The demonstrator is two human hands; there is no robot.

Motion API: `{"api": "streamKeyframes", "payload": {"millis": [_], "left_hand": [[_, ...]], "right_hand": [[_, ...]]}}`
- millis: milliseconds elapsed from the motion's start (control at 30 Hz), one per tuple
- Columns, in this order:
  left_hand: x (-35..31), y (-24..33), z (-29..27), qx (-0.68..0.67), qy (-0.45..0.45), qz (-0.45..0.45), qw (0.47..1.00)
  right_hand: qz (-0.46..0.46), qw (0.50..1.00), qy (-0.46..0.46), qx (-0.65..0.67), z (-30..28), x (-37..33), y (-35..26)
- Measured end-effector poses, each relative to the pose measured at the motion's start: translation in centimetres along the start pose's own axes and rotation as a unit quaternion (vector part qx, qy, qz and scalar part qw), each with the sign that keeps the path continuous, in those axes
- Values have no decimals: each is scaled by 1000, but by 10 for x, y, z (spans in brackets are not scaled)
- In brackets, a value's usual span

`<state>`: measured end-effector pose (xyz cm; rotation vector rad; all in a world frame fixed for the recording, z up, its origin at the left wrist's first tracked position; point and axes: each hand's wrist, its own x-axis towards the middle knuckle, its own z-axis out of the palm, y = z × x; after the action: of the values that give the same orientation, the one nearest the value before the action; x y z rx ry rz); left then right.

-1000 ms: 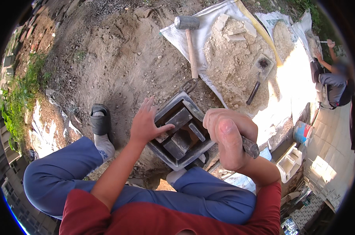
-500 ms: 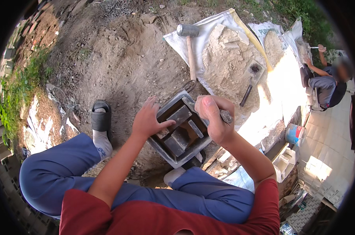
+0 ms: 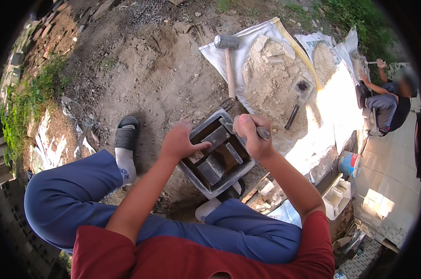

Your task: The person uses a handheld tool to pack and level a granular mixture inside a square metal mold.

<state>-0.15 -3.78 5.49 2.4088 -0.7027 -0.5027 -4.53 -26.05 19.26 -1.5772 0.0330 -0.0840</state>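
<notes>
A grey rectangular metal mould [image 3: 203, 188] with upright inner blocks [image 3: 214, 138] lies at an angle between my feet. Against its left side rests my left hand [image 3: 179, 142]; the fingers stretch along the outside and the thumb reaches over the rim toward the inner blocks. My right hand [image 3: 253, 135] is closed around a grey hand tool [image 3: 265, 133], whose short handle end sticks out past the fist. The tool's flat grey blade [image 3: 226, 124] points left over the far corner of the mould. My fist hides its middle, so I cannot tell its exact kind.
Beyond the mould lies a mallet [image 3: 230, 69] on a white sack [image 3: 215, 52] with pale powder heaped on it. A square-plated tool [image 3: 291, 116] rests on the powder. To the right stand a blue-and-red bucket [image 3: 350, 163] and a white tray [image 3: 336, 197]. Another person [image 3: 382, 102] sits far right.
My right hand and its tool have shifted slightly, with less of the handle showing. The whole view has moved a little; my left hand keeps its place on the mould.
</notes>
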Motion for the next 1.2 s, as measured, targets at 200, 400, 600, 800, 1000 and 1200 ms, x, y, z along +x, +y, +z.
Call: {"api": "streamKeyframes", "payload": {"millis": [200, 400, 600, 800, 1000, 1200], "left_hand": [[-1, 12, -7, -11, -2, -6, 1000], [-4, 14, -10, -3, -18, -30, 999], [-5, 14, -12, -19, -60, -79, 995], [0, 14, -15, -5, -87, -93, 992], [-4, 18, -15, -11, -93, -85, 992], [1, 19, -12, -24, -102, -78, 991]], "right_hand": [[-54, 998, -14, -13, -7, -9, -14], [-52, 994, -36, -89, -10, -18, 20], [-88, 994, -28, -66, -10, -11, -19], [-116, 979, -69, -154, -8, -17, 16], [-64, 998, -28, -7, -15, -4, -14], [-17, 999, -14, -42, -16, -2, 22]]}}
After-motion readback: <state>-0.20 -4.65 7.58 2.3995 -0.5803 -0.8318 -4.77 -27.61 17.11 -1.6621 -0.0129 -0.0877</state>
